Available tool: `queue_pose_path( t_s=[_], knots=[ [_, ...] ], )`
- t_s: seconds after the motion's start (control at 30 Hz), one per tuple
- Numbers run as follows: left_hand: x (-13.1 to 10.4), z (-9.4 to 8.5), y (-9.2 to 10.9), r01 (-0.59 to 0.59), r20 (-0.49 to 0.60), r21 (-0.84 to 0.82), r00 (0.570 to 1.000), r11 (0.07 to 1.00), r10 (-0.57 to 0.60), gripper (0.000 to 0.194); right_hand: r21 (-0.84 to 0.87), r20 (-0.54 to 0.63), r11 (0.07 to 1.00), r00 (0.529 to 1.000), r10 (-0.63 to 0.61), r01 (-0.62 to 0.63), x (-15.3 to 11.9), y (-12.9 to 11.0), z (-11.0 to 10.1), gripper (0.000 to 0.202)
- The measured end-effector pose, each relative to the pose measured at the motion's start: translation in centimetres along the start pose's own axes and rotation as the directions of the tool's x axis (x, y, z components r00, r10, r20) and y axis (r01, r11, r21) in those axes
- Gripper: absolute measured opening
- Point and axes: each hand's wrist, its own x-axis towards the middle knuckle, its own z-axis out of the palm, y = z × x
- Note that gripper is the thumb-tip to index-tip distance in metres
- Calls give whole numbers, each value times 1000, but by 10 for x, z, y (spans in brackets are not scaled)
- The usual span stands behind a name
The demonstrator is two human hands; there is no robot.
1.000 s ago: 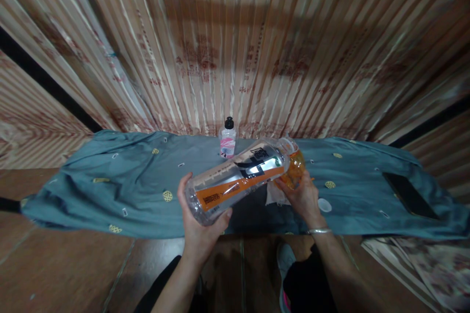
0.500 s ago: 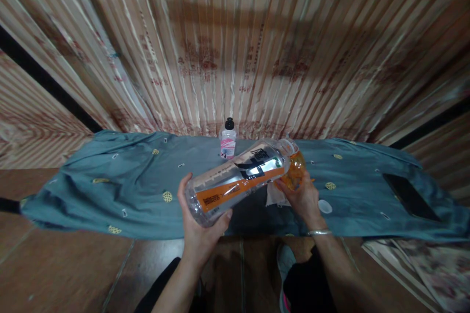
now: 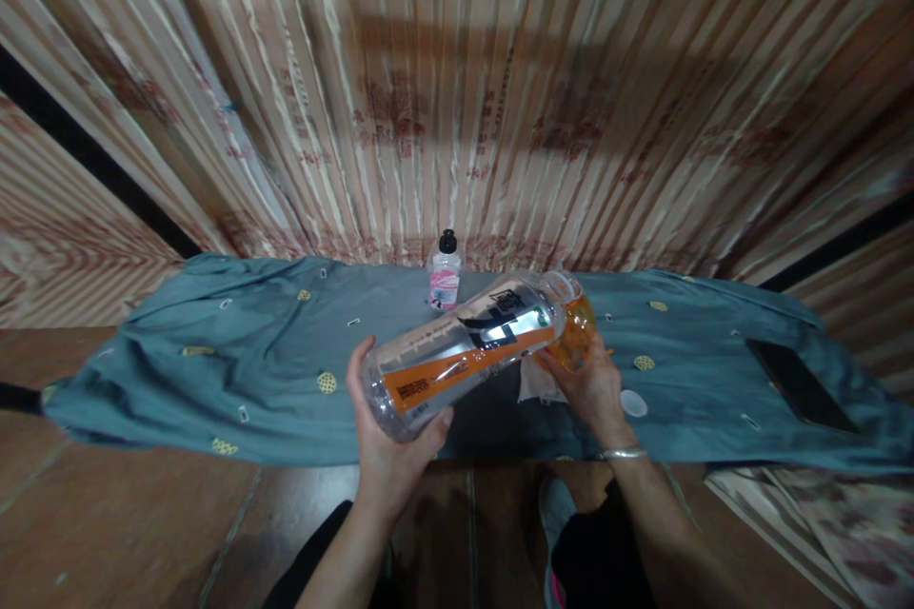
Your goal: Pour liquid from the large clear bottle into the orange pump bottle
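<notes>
Hardly anything moves since the earlier frame: the view drifts a touch, while both hands and what they hold keep their places. The left hand (image 3: 396, 442) cups the base of the clear bottle (image 3: 464, 352), thumb along the near side. The right hand (image 3: 592, 390) grips the orange bottle (image 3: 577, 333) low down; some of its fingers are hidden. The clear bottle slants across the bench, base nearer the wearer, its neck end up against the orange bottle's top. Holding the far ends apart like this probably keeps the two mouths lined up, though I cannot tell which neck the pale ring belongs to, or whether liquid is passing.

The clear bottle is a long, glossy plastic cylinder with a silver and orange label; the orange one is rounder and see-through. A limp white scrap (image 3: 537, 383), paper or thin cloth, lies beside the right hand, near a round white disc (image 3: 633, 403). A small bottle (image 3: 445, 284) with a black cap stands upright at the back, perhaps out of the way. Wrinkled teal cloth (image 3: 271, 352) covers the bench; a flat dark slab (image 3: 800, 383), likely a phone, lies to the right, and a pleated curtain (image 3: 428, 114) hangs behind.
</notes>
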Motion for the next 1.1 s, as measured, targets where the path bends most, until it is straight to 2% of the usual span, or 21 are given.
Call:
queue_pose_path(
  t_s=[0.37,0.67,1.1],
  knots=[
    [1,2,5,-20,-2,21,1000,1000,20,94,-14,-4,1000,1000,-10,10,0,0,0,105],
    [1,1,1,-15,4,15,1000,1000,15,97,18,20,1000,1000,17,-17,1,-3,-2,101],
    [0,0,1,-7,22,-9,1000,1000,7,96,9,16,999,999,35,-35,1,-2,-2,107]
  ],
)
